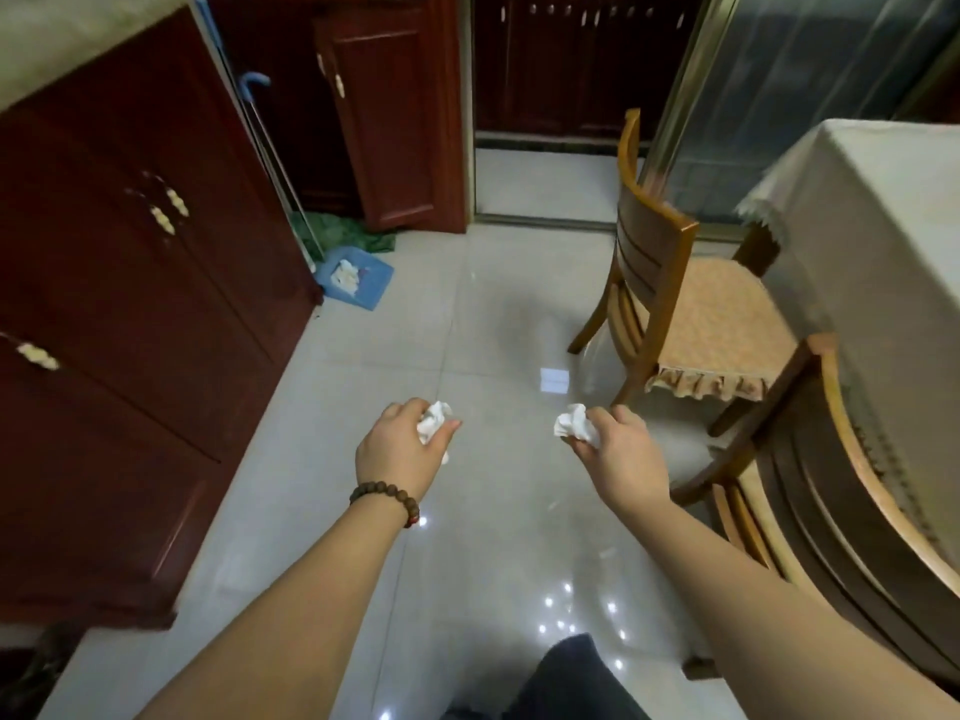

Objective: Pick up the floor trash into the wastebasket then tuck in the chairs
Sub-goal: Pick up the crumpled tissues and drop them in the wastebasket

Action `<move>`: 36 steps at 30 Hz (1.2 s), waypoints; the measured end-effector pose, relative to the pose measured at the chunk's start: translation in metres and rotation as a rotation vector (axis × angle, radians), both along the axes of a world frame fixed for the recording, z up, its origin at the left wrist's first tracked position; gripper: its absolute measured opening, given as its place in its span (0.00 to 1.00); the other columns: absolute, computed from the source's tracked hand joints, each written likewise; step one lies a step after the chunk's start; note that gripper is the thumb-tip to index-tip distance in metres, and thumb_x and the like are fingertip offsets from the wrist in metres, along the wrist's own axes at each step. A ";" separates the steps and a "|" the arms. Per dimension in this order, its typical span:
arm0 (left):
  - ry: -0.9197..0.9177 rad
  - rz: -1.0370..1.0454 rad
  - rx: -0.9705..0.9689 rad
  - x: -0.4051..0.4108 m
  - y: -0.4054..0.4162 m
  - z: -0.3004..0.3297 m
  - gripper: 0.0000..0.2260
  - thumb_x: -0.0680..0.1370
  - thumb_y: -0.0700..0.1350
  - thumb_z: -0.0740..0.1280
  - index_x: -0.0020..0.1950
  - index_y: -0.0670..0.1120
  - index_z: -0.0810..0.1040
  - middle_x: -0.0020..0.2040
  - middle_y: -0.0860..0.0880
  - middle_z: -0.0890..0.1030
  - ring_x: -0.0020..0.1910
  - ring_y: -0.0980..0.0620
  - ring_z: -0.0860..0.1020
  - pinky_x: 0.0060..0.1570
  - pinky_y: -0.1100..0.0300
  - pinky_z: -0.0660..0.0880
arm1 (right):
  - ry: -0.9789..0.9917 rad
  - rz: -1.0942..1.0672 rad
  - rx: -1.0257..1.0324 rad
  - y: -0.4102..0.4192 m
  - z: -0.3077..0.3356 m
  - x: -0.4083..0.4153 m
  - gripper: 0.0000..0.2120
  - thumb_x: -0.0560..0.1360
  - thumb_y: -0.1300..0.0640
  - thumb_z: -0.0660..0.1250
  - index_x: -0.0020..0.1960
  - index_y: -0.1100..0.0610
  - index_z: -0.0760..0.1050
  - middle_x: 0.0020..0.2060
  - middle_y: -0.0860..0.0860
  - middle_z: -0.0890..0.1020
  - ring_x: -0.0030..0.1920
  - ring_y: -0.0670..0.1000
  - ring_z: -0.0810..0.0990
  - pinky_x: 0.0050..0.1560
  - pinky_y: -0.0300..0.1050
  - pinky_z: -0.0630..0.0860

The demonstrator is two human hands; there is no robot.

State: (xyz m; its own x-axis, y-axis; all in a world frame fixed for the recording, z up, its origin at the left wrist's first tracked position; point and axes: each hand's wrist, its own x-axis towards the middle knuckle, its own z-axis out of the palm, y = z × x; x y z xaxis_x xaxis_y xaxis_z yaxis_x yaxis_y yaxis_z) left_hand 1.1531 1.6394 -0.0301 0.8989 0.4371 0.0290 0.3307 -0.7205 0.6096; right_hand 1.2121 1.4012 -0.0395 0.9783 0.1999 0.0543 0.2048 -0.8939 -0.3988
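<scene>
Ahead, crumpled paper [345, 275] in dustpan [371, 291]

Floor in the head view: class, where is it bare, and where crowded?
Bare: the tiles between the dark red cabinet and the far chair. Crowded: the corner by the blue dustpan, and beside the near chair.

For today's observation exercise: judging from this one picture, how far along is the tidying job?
Done: some white paper already lies in the blue dustpan. In hand: the left hand and right hand each hold a crumpled tissue, the left tissue and the right tissue. Left: both must be binned, though no wastebasket shows. The far chair and near chair remain pulled out from the table.
</scene>
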 end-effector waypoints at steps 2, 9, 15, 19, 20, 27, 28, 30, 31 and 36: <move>-0.004 -0.015 -0.006 0.038 0.017 0.001 0.15 0.73 0.58 0.68 0.52 0.49 0.79 0.45 0.48 0.77 0.43 0.47 0.77 0.39 0.59 0.70 | -0.018 -0.020 -0.006 0.015 0.002 0.035 0.15 0.74 0.51 0.67 0.58 0.58 0.74 0.48 0.56 0.76 0.49 0.57 0.73 0.45 0.50 0.71; 0.022 -0.110 0.035 0.199 0.060 -0.022 0.16 0.75 0.60 0.65 0.54 0.50 0.78 0.47 0.49 0.77 0.43 0.48 0.77 0.42 0.56 0.76 | -0.009 -0.045 -0.033 0.066 -0.015 0.188 0.17 0.75 0.47 0.65 0.58 0.57 0.74 0.49 0.55 0.76 0.49 0.57 0.74 0.43 0.52 0.76; 0.056 -0.187 0.060 0.389 0.080 -0.020 0.17 0.75 0.60 0.66 0.56 0.50 0.77 0.49 0.49 0.77 0.45 0.47 0.77 0.43 0.55 0.76 | 0.032 -0.076 0.067 0.097 -0.020 0.363 0.16 0.75 0.47 0.67 0.54 0.59 0.76 0.48 0.58 0.77 0.51 0.59 0.73 0.44 0.49 0.69; 0.067 -0.220 0.070 0.496 0.086 -0.006 0.15 0.74 0.60 0.65 0.54 0.51 0.77 0.48 0.50 0.77 0.44 0.48 0.77 0.41 0.57 0.74 | 0.055 -0.099 0.114 0.115 -0.007 0.468 0.16 0.74 0.47 0.67 0.53 0.58 0.76 0.47 0.56 0.77 0.52 0.59 0.74 0.45 0.49 0.70; 0.062 -0.225 0.069 0.519 0.087 -0.004 0.15 0.74 0.60 0.66 0.53 0.51 0.77 0.48 0.50 0.77 0.44 0.47 0.77 0.41 0.57 0.74 | 0.049 -0.104 0.122 0.118 -0.003 0.491 0.16 0.74 0.46 0.67 0.53 0.58 0.76 0.46 0.56 0.76 0.52 0.59 0.74 0.44 0.50 0.70; 0.046 -0.268 0.096 0.671 0.100 -0.008 0.14 0.74 0.59 0.66 0.53 0.51 0.78 0.47 0.50 0.78 0.44 0.47 0.78 0.41 0.57 0.74 | 0.042 -0.179 0.154 0.131 0.003 0.634 0.15 0.74 0.47 0.67 0.52 0.58 0.76 0.45 0.56 0.76 0.50 0.59 0.75 0.45 0.51 0.72; 0.044 -0.281 0.096 0.694 0.101 -0.011 0.14 0.75 0.59 0.66 0.53 0.51 0.78 0.48 0.50 0.78 0.45 0.47 0.78 0.42 0.57 0.74 | 0.041 -0.192 0.154 0.133 0.000 0.653 0.15 0.73 0.48 0.68 0.52 0.58 0.76 0.45 0.57 0.77 0.50 0.59 0.75 0.46 0.51 0.72; 0.033 -0.309 0.087 0.743 0.103 -0.017 0.14 0.75 0.59 0.66 0.54 0.51 0.78 0.48 0.49 0.78 0.45 0.47 0.78 0.42 0.57 0.74 | 0.041 -0.218 0.146 0.137 -0.007 0.695 0.15 0.74 0.49 0.67 0.54 0.59 0.76 0.46 0.57 0.76 0.50 0.60 0.75 0.46 0.51 0.72; 0.029 -0.322 0.084 0.768 0.104 -0.020 0.14 0.75 0.59 0.66 0.53 0.51 0.78 0.48 0.49 0.78 0.45 0.47 0.78 0.43 0.56 0.74 | 0.042 -0.234 0.145 0.140 -0.010 0.716 0.15 0.74 0.49 0.67 0.54 0.59 0.76 0.47 0.57 0.76 0.50 0.60 0.75 0.46 0.50 0.72; 0.051 -0.398 0.098 0.913 0.117 -0.035 0.15 0.75 0.59 0.65 0.53 0.51 0.77 0.49 0.49 0.78 0.47 0.47 0.77 0.42 0.58 0.72 | 0.061 -0.318 0.175 0.155 -0.031 0.842 0.16 0.74 0.49 0.67 0.54 0.59 0.76 0.48 0.57 0.76 0.51 0.59 0.74 0.46 0.49 0.72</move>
